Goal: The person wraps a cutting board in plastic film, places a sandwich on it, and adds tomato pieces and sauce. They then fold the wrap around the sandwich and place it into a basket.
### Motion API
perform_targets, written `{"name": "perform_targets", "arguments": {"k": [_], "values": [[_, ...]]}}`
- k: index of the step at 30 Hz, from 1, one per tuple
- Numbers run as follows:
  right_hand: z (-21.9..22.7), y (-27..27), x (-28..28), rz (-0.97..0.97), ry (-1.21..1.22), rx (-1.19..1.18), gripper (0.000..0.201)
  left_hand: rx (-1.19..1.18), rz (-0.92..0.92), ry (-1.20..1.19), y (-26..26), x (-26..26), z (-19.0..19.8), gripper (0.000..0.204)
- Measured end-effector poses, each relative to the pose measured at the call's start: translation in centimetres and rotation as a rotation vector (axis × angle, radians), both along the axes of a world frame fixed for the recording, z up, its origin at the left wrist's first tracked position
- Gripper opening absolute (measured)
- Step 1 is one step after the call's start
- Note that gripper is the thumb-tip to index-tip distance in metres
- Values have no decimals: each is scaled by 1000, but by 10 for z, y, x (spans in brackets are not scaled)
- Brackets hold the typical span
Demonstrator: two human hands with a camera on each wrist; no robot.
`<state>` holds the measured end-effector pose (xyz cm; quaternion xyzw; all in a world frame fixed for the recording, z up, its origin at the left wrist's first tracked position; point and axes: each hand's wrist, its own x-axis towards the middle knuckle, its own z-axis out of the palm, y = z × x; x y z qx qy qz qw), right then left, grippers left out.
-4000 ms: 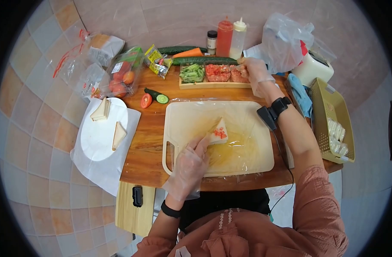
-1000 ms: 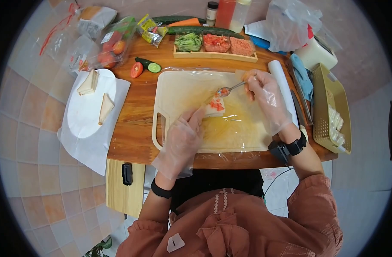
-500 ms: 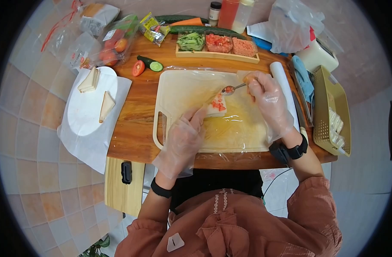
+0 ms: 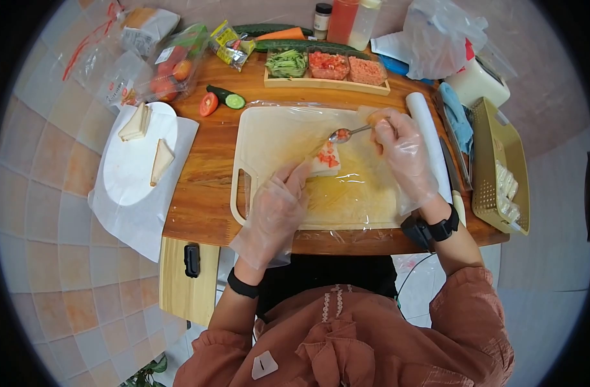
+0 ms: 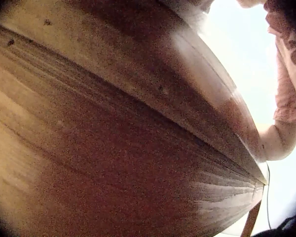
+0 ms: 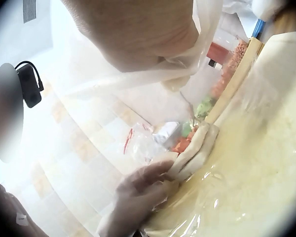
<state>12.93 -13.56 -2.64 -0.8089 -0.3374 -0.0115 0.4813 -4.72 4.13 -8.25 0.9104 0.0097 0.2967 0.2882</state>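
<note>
Both hands wear clear plastic gloves. My left hand (image 4: 275, 203) holds a triangular sandwich (image 4: 317, 169) by its near left side, over the cream cutting board (image 4: 263, 129). Red diced tomato lies along the sandwich's upper face. In the right wrist view the left fingers pinch the bread (image 6: 200, 150), which shows two thick layers. My right hand (image 4: 403, 151) grips a metal spoon (image 4: 358, 131) by its handle. Red bits sit in the spoon's bowl, close over the sandwich's far tip. Only wood shows large in the left wrist view; the left hand is out of it.
Behind the board stands a wooden tray (image 4: 295, 82) with tubs of shredded cucumber, diced tomato and pink minced filling. A white plate (image 4: 118, 184) with bread triangles is at left. A white roll (image 4: 429, 142), a knife (image 4: 451, 164) and an olive basket (image 4: 485, 187) line the right.
The right hand has come from the tubs at the back to over the board, with the spoon now showing. Lately the spoon has shifted slightly left. The left hand keeps its hold.
</note>
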Motion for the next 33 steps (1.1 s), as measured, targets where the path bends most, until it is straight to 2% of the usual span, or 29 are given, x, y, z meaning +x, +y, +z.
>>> {"name": "perform_targets", "arguments": {"k": [6, 8, 14, 17, 24, 26, 29, 33], "values": [[9, -1, -4, -21, 73, 29, 20, 20, 4, 1, 0, 0, 1, 41], [12, -1, -6, 14, 173, -11, 20, 6, -2, 3, -1, -1, 3, 41], [13, -2, 0, -26, 35, 42, 22, -10, -13, -1, 0, 0, 4, 42], [29, -1, -1, 12, 132, 131, 21, 5, 9, 14, 0, 1, -2, 41], [28, 7, 39, 0, 206, 279, 27, 24, 28, 14, -2, -1, 2, 37], [25, 13, 58, -53, 352, 425, 29, -9, 28, 55, -3, -1, 2, 37], [25, 25, 78, -92, 339, 505, 31, 9, 24, 77, -1, -1, 1, 37], [22, 38, 94, -106, 346, 484, 35, 25, 30, 34, -1, 0, -3, 37]]}}
